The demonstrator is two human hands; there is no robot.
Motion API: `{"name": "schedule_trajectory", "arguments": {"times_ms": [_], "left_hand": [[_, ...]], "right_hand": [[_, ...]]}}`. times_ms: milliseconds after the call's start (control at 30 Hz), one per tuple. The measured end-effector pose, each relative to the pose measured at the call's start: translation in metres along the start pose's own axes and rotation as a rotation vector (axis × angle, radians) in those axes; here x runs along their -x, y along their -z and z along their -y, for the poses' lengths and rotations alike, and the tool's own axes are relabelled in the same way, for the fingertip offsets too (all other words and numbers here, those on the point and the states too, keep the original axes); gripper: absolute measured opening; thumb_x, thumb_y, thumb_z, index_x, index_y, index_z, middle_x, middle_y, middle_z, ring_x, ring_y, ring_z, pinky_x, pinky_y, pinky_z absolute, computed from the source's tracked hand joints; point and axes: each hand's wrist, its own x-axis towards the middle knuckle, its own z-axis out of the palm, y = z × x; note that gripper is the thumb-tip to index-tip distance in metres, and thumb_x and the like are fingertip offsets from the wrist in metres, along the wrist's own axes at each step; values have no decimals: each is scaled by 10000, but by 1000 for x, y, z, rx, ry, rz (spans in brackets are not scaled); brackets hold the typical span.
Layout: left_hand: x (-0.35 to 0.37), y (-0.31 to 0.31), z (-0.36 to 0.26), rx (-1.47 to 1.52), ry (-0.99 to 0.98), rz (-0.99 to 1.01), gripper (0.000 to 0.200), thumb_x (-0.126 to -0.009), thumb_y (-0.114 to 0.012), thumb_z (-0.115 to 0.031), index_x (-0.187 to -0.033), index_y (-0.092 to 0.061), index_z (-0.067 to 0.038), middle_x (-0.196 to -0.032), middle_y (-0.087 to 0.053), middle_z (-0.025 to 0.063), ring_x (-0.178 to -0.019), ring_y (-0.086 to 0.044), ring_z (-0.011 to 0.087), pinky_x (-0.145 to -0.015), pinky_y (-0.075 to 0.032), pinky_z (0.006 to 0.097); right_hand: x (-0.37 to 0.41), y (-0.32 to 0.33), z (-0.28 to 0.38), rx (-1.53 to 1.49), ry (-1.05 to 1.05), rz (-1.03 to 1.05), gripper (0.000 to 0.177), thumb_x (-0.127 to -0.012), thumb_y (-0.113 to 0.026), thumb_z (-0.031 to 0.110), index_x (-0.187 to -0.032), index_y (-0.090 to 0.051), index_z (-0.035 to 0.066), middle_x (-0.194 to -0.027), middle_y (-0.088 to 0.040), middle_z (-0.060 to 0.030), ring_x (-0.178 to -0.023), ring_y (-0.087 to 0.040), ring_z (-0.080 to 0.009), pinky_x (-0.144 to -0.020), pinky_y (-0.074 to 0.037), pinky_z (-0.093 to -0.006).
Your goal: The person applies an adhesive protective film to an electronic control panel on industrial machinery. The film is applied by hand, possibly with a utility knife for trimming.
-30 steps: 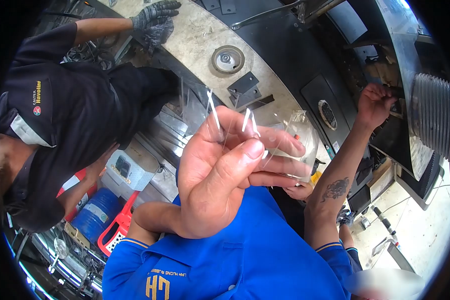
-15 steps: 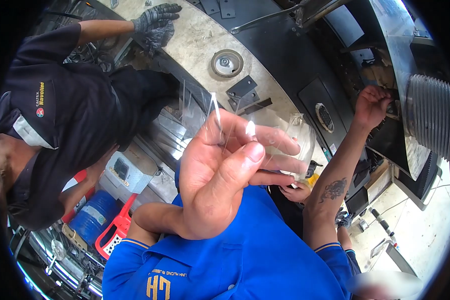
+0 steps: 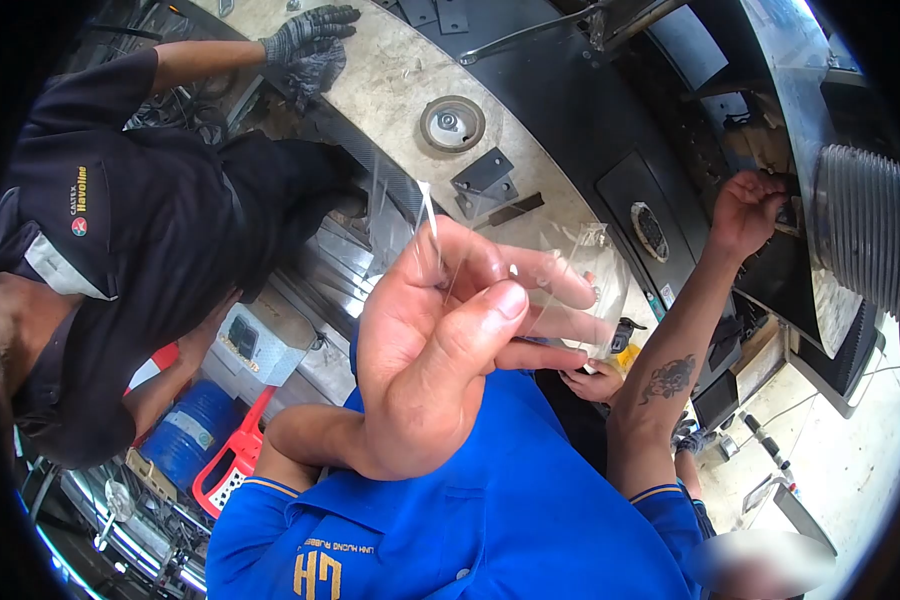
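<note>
My left hand (image 3: 435,350) is raised close in front of the camera, palm side showing. Its thumb and index finger pinch a thin, clear plastic film (image 3: 595,265), which spreads across the other fingers and catches the light. A small white spot shows beside the thumb tip. Out to the right, my right hand (image 3: 750,215) has its fingers curled at the dark edge of a machine, close to a ribbed grey stack (image 3: 862,235). What lies inside those fingers is hidden.
A person in dark workwear (image 3: 160,220) stands at the left, one gloved hand (image 3: 310,40) over the worn bench (image 3: 390,90). A round metal part (image 3: 452,124) and drilled dark plates (image 3: 485,175) lie there. Another person's hand (image 3: 595,382) shows below the film. A blue drum (image 3: 185,430) and red chair (image 3: 235,460) stand lower left.
My left thumb tip has shifted slightly to the right, and the white glint beside it has shrunk. My right hand stays at the machine edge.
</note>
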Motion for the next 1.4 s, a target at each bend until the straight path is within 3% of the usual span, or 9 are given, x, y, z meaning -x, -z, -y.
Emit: {"name": "schedule_trajectory", "arguments": {"times_ms": [67,567,667,767,967,1267,1400], "left_hand": [[-1,0,-1,10,16,-4,82,-938,-401,-141,-1001,-379,-93,-1076,-559,256,-946,-634,442,-751,-587,469],[-4,1,2,38,27,-5,95,-929,-397,-148,-1004,-380,-93,-1070,-559,258,-951,-632,440,-752,-588,470],[-4,2,1,51,30,-15,97,-926,-401,-148,-1000,-384,-89,-1060,-568,255,-944,-638,427,-747,-591,467],[-7,5,5,26,12,-41,95,-926,-406,-156,-979,-389,-79,-1034,-580,238,-919,-655,390,-702,-605,431],[-19,18,8,43,44,-44,103,-943,-397,-183,-956,-383,-82,-1014,-568,211,-894,-666,351,-682,-604,383],[-41,64,25,98,150,-129,127,-947,-373,-188,-973,-352,-65,-1025,-554,227,-896,-670,333,-676,-608,354],[-44,73,34,94,162,-143,134,-946,-371,-186,-962,-357,-54,-1019,-551,232,-883,-672,338,-656,-610,345]], "right_hand": [[0,0,3,-59,-135,90,149,-890,-583,198,-928,-589,54,-811,-559,-22,-747,-500,-144,-715,-417,-263],[3,-11,-5,14,43,-6,133,-858,-596,126,-954,-591,34,-825,-601,-38,-752,-519,-147,-743,-415,-296],[-1,0,5,-49,-108,87,143,-863,-592,158,-937,-588,36,-801,-572,-36,-728,-499,-156,-744,-418,-312],[-2,2,9,-37,-83,21,142,-867,-587,164,-923,-581,33,-794,-550,-33,-714,-480,-163,-746,-420,-312],[15,-9,5,47,2,-70,123,-894,-561,143,-927,-575,26,-851,-580,-45,-807,-534,-165,-783,-423,-306],[29,7,32,341,31,-121,147,-923,-532,157,-936,-591,23,-865,-608,-51,-817,-545,-155,-802,-428,-310],[26,13,41,326,-27,-86,159,-929,-527,169,-934,-594,25,-857,-613,-51,-815,-553,-155,-804,-429,-314]]}}
